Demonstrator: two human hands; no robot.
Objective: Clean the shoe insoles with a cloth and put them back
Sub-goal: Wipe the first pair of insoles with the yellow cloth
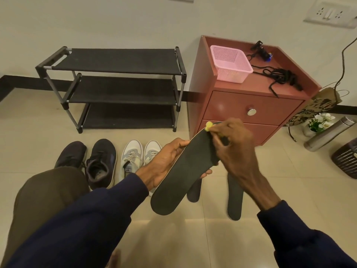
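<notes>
Mid-frame, your left grip clasped a flat black insole; your right grip pinched a small yellow cloth at its toe. Two dark insoles lay below on the beige tiled floor, unreturned.

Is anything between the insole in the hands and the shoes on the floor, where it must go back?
Nothing visible does. The left hand holds the insole above the floor. That hand covers part of the right white shoe; the left white shoe and the dark shoe next to it show open tops.
</notes>
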